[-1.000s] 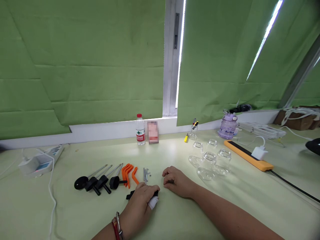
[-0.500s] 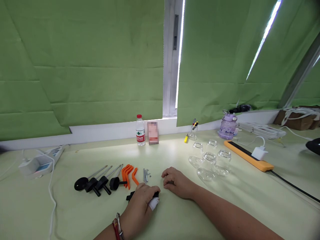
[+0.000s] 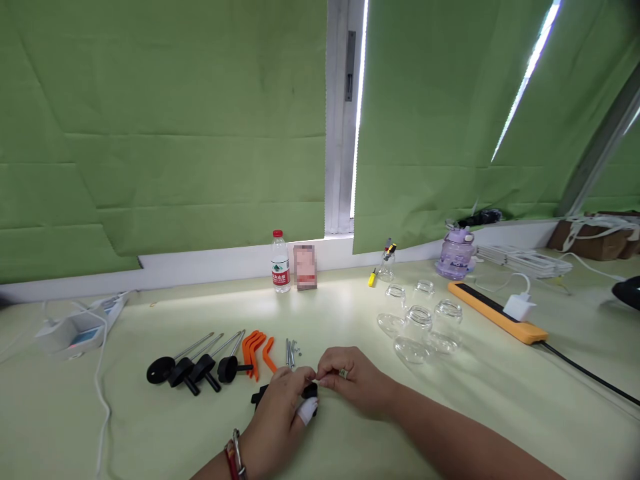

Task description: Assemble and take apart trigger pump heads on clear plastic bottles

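My left hand [image 3: 283,410], with a white wrap on one finger, is closed over a black part [image 3: 259,396] low on the table. The hand hides much of that part. My right hand [image 3: 357,381] touches the left fingertips, its thumb and forefinger pinched together; whatever is between them is too small to make out. Beyond the hands lie silver screws [image 3: 290,353] with small nuts beside them. Orange bent pieces [image 3: 253,350] are to the left, one lying apart. Farther left are several black round parts [image 3: 205,368] with handles and metal rods.
Clear glass jars [image 3: 417,330] stand right of my hands, with an orange power strip [image 3: 495,312] beyond. A water bottle [image 3: 281,267] and a small box [image 3: 305,268] are at the back. A white power strip [image 3: 83,330] with a cable lies left.
My right hand has moved slightly left and down to meet my left hand, and its thumb and forefinger have closed into a pinch. My left hand stays on the black part.
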Tool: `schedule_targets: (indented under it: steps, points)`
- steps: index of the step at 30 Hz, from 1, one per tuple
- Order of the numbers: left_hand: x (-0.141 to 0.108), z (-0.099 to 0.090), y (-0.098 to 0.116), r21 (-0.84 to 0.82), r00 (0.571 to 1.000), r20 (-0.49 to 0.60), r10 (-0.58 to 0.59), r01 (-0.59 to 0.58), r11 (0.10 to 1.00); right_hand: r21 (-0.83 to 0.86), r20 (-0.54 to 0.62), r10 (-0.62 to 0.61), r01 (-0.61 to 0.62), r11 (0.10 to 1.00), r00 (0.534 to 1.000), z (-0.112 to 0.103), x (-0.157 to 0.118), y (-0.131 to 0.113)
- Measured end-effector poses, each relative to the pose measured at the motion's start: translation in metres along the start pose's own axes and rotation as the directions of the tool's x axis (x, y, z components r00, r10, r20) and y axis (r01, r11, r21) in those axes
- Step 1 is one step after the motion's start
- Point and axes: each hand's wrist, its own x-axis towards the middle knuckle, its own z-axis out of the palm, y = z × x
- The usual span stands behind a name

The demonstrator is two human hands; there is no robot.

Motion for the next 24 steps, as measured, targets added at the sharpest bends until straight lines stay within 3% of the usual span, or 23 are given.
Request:
schedule_targets:
  steps: [24]
  points:
    - [0.0021, -0.0016, 0.0054, -0.026, 0.999, 0.028, -0.017, 0.018, 1.000, -0.005, 0.039, -0.003, 0.004, 1.000, 0.999, 0.0038, 0.0000, -0.0058]
